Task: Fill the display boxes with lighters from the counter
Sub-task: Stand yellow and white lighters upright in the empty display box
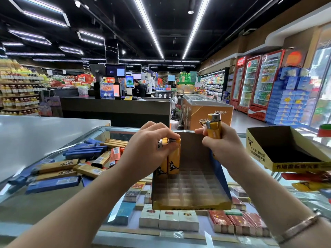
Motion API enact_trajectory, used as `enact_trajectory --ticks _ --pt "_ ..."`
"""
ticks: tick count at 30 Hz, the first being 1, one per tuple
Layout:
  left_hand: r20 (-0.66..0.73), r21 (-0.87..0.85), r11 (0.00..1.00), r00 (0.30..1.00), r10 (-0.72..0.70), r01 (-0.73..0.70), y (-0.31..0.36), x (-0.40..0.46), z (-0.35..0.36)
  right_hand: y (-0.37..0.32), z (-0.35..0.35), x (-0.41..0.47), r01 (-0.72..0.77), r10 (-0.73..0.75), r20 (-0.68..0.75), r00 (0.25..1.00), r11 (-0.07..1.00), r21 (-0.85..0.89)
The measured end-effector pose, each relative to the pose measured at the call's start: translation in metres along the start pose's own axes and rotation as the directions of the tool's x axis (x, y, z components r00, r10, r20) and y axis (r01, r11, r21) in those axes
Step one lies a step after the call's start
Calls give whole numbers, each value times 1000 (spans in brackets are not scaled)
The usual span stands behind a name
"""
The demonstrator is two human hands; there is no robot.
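Left hand [149, 149] curls over the tops of a cluster of yellow lighters [172, 159] standing upright in the far-left corner of the display box [189, 192]; fingers cover most of the metal heads, so the exact count is hard to make out. Right hand [221, 145] grips a bunch of yellow lighters [214, 128], heads up, above the box's far-right side; its palm hides their lower bodies and part of the box's blue right wall. The box sits on the glass tabletop [86, 201], its floor a grid of empty cells, most of it open from the middle to the near edge. Print on the near lip is too blurred to read.

Left on the tabletop lies a loose pile of lighters [71, 167], blue, yellow and orange, overlapping each other, well apart from the box, with bare glass near it. Right, a second display box [286, 149] stands tilted, dark inside, its right edge cut off by the frame. Red and yellow packs beside it are blurred. Cigarette packs [169, 220] show under the glass beneath the box. A bracelet [300, 228] circles the right wrist. Far behind are a dark checkout counter [114, 106], an orange chest freezer [206, 111] and drink coolers [258, 83].
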State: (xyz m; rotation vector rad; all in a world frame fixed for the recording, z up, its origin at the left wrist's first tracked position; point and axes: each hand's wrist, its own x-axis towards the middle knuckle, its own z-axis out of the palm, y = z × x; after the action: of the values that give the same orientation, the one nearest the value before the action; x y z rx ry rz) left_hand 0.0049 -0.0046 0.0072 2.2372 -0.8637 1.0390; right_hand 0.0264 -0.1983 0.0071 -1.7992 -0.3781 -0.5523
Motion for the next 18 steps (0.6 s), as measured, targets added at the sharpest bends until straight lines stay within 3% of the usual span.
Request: enact_trajectory --ticks 7,12,14,18 --pt "-28 203 975 994 101 -93 3 0 2 2 1 0 34 -34 6 999 999 -29" --pt "78 278 940 980 183 -198 4 2 1 4 0 0 46 -46 10 999 999 -28" --pt "91 260 949 983 158 -177 3 1 1 3 0 0 47 -46 15 999 998 -30" --pt "102 98 995 995 -5 -5 -3 1 0 2 -1 -2 49 -48 34 998 998 -35"
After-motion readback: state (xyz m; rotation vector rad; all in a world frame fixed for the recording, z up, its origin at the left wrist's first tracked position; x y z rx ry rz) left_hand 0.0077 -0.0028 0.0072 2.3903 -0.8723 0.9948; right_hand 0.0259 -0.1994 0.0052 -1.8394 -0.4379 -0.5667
